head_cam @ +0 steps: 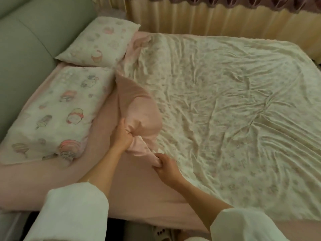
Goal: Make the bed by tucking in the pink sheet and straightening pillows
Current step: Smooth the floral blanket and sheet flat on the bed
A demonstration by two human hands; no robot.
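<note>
A bed (121,188) fills the view, seen from above by a person standing at its near side, with a green padded headboard (26,49) at the left end. A cream floral cover (225,101), badly wrinkled, lies over most of the bed to the right of the headboard. Under it, the pink sheet (139,108) shows as a bare band along the near edge and as a bunched fold lifted off the mattress. Two patterned pillows sit against the headboard: the near pillow (57,115) flat and slightly askew, the far pillow (99,42) tilted behind it. The left hand (122,134) is closed tight around the raised pink bunch; the right hand (165,164) pinches the same fabric just below. The sheet looks light, soft and limp, likely to sag and crease, so gripping along its hem seems best.
</note>
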